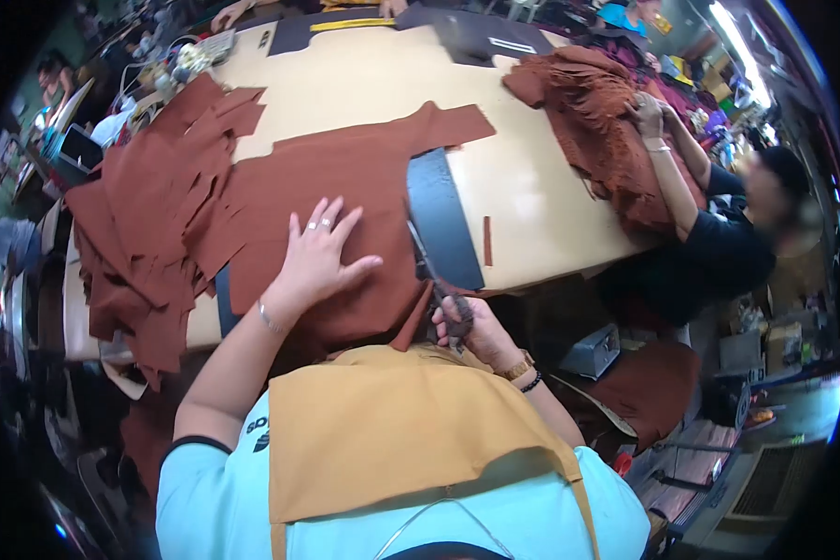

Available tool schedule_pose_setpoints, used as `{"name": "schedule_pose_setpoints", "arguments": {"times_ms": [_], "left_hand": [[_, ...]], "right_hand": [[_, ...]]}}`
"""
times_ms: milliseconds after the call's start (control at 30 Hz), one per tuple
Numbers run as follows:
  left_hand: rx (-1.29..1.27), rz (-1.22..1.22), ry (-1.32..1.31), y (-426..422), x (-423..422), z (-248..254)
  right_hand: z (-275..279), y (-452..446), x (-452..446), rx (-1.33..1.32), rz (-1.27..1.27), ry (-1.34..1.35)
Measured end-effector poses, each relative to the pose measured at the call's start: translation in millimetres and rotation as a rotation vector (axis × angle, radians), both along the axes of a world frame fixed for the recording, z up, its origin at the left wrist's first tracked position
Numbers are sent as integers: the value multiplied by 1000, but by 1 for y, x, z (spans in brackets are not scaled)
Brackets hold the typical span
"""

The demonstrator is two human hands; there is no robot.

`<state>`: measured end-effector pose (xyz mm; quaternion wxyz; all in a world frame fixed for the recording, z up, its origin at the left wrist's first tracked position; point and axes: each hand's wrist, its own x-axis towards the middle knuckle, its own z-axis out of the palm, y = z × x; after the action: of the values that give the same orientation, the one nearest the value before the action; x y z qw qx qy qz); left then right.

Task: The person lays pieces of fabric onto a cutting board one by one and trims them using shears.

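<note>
The left hand, fingers spread wide, rests on a brown sheet beneath it on the bench, seemingly to steady it, while the right hand grips scissors, blades pointing forward at the sheet's edge.

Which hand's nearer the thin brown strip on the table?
Right. Right hand, holding scissors, is on the near side of the strip; left hand, spread on the brown sheet, is farther off, left of it.
</note>
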<state>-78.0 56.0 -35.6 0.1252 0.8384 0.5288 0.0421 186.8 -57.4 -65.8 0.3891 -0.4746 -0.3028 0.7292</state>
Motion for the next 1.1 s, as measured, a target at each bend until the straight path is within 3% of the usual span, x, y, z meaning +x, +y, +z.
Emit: {"name": "schedule_pose_setpoints", "arguments": {"times_ms": [67,1100], "left_hand": [[108,12,-5,10,-7,-13],[129,-4,-3,-19,-3,-21]], "right_hand": [[4,0,-1,17,25,45],[0,1,4,40,40,-20]]}}
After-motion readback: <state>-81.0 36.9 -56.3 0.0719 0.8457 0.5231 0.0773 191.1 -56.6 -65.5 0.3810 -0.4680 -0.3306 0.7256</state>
